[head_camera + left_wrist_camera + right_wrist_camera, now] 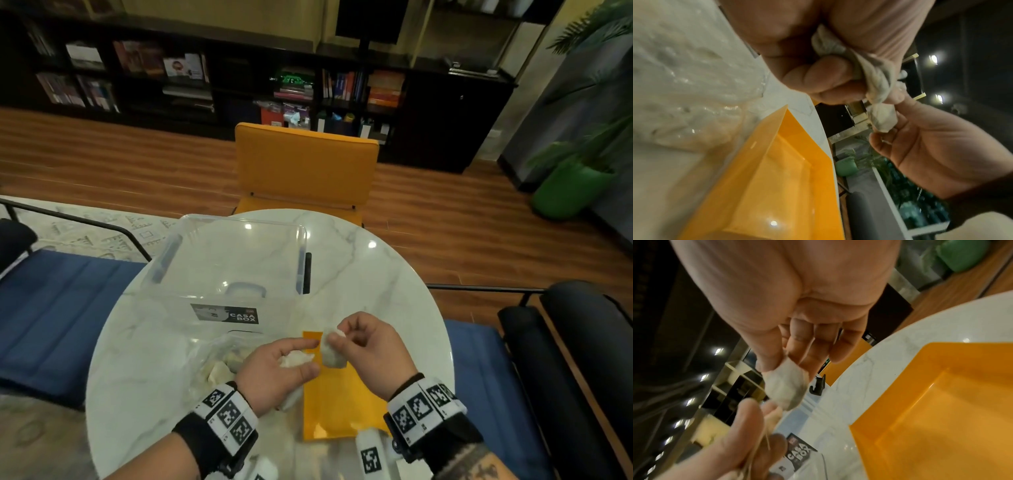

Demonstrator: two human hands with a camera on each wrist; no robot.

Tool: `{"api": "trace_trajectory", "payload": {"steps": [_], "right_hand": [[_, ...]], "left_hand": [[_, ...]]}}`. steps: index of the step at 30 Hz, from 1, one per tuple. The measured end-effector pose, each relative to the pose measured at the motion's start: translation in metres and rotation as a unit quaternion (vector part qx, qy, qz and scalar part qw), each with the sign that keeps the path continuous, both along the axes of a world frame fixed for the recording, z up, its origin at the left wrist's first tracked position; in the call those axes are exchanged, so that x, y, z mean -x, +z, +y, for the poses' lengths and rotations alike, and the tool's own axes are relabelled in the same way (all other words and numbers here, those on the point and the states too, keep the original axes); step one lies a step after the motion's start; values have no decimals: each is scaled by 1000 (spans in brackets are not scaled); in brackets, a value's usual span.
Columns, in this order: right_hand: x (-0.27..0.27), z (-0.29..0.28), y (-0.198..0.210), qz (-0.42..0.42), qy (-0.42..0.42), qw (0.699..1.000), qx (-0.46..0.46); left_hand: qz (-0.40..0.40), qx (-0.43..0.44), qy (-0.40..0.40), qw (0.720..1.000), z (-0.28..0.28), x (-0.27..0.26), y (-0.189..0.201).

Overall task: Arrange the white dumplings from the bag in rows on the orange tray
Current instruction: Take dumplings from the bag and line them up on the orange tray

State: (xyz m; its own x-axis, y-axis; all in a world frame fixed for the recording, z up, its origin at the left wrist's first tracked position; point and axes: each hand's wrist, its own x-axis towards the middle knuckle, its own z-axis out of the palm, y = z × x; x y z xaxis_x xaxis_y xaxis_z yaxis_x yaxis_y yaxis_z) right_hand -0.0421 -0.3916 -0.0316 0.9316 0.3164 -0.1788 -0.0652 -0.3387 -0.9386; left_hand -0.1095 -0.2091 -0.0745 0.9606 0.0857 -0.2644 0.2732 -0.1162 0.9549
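Head view shows your right hand [363, 342] pinching one dumpling [331, 350] above the tray's [337, 407] far end, long axis hanging roughly upright, probably to set it down first; your left hand [277, 371] curls round more dumplings [296, 358], likely as a ready supply; the bag [209, 363] lies just left of the tray.

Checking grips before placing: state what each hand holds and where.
Left hand holds one dumpling in its curled fingers; right hand pinches another dumpling by its top edge.
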Motion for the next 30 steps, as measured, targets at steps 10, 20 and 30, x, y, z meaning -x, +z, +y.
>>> {"api": "trace_trajectory", "payload": {"steps": [10,20,30], "right_hand": [[6,-6,-61,69,57,995,36],[-34,18,-131,124,-2,971,203],[-48,36,-142,180,-82,954,224]], "left_hand": [[77,-117,-7,990,1,-8,-29],[163,-297,-24,941,-1,-34,-66],[170,-293,-26,941,-4,-34,-60]]}}
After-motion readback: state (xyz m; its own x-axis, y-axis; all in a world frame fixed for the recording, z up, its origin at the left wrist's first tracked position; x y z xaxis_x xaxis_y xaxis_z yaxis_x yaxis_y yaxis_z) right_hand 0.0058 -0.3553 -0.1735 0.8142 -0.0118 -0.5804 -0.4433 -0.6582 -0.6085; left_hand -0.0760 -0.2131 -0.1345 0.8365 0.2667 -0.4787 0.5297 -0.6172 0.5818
